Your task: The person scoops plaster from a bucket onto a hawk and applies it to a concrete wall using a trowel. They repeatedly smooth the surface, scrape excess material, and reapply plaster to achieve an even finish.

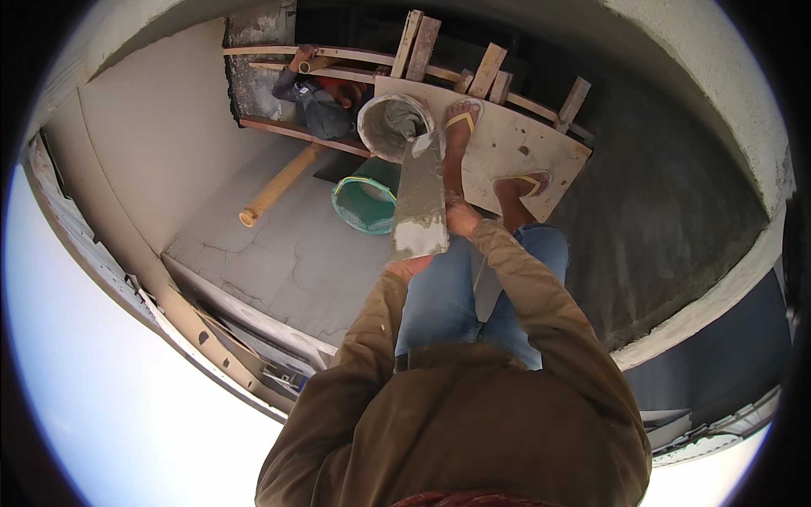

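A long flat mortar-smeared tool [419, 194], grey with a pale patch at its lower end, points away from me toward a white bucket [372, 131] of grey mortar, its far end over the bucket. My left hand [410, 267] is closed under its near end. My right hand [461, 218] grips its right side with curled fingers. A green bucket [356, 215] with a yellow-green handle sits just left of the tool. My sandalled feet rest on a pale board [532, 152] beside the white bucket.
A person [325, 112] below the board grips a timber rail [262, 51] at the upper left. Short wooden posts [487, 69] stand along the far side. A yellow pole [279, 186] lies at left over the cracked grey slab [236, 262]. A dark grey plastered surface [650, 237] curves along the right.
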Tool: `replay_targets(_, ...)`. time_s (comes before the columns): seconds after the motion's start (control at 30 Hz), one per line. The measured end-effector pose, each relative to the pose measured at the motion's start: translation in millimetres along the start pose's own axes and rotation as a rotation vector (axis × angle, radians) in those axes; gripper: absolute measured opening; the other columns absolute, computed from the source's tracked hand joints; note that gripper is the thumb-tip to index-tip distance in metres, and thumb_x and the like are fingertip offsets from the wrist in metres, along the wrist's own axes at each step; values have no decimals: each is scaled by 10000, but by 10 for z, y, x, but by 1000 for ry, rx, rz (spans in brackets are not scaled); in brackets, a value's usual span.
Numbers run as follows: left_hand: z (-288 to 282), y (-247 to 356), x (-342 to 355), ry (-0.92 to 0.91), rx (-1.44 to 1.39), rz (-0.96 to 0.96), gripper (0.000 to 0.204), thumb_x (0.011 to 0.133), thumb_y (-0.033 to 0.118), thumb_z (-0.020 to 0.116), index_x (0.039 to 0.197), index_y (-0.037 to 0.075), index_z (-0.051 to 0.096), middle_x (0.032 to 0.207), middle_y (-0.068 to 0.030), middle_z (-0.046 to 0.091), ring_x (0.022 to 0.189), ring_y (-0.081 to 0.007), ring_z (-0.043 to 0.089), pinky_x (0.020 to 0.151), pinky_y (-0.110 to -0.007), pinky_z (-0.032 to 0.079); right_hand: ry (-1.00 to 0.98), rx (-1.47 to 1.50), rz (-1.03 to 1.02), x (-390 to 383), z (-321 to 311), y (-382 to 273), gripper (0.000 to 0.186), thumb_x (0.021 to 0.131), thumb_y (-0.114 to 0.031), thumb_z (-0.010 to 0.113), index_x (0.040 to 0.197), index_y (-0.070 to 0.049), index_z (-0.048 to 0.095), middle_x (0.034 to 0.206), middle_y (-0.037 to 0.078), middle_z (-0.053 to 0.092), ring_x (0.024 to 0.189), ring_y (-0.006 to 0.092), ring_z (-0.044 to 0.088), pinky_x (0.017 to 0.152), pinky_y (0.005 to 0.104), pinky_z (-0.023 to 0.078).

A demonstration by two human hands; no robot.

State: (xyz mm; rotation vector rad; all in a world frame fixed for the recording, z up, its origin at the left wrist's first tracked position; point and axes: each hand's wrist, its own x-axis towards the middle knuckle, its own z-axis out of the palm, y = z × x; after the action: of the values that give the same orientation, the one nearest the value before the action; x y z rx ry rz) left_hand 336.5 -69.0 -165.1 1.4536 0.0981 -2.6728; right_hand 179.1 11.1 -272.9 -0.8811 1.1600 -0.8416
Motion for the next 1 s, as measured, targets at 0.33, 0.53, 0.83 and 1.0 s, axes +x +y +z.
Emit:
replay_targets(0.33,-1369,96,-231,538,-195,211,270,1000,309,511,1191,139,599,1115,-63,667,965,-248,634,736,-410,512,98,116,655,996,-155,592,695,864,-281,680,1452,-47,393,1350,267,543,1218,367,563,1015,415,437)
replay_targets(0.53,-1892,-276,-287,467,795,496,230,996,288,532,1178,168,601,1120,-17,671,989,-231,641,732,-418,513,251,-45,592,1697,254,1285,680,893,-238,662,1445,-125,281,1179,340,551,1089,439,600,865,501,485)
replay_targets(0.83,-1504,-41,54,456,-136,191,257,1009,309,508,1184,143,596,1118,-33,674,988,-235,648,723,-397,527,157,-339,572,1857,222,1504,556,888,-181,602,1330,56,363,1156,340,597,979,465,630,839,523,500)
replay_targets(1.0,-1508,239,489,517,-220,127,302,1005,376,484,1126,138,626,1005,-72,704,841,-255,673,623,-387,531,31,456,788,1300,-207,1189,548,840,-147,648,1283,64,406,1002,180,622,852,276,684,651,398,562)
